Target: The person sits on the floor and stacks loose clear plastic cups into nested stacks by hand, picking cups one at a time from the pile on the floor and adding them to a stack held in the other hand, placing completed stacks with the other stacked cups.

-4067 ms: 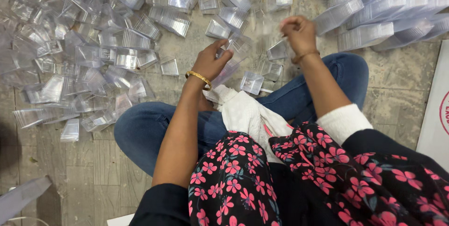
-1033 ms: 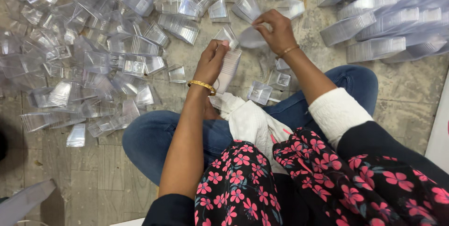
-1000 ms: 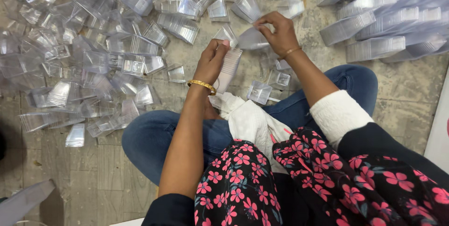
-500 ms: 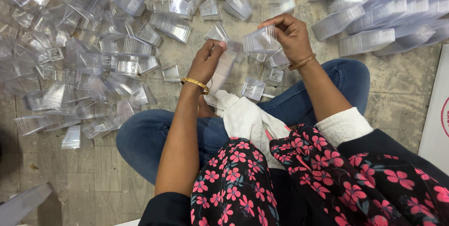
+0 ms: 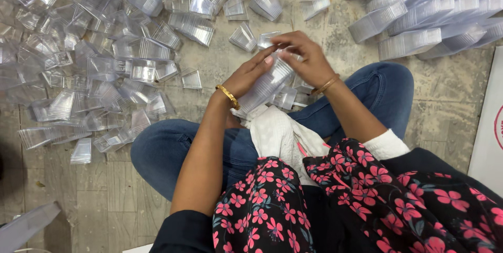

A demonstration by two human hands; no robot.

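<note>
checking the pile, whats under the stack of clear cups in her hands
Under the stack of clear cups held by the left hand and right hand lie a white cloth and loose cups. The floor beneath is covered.

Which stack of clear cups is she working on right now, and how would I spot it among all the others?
Start at the crossed blue-jeaned legs at the centre. Just above the white cloth in the lap, the left hand and right hand meet around a slanted stack of clear cups. It is the only stack lifted off the floor and held.
</note>
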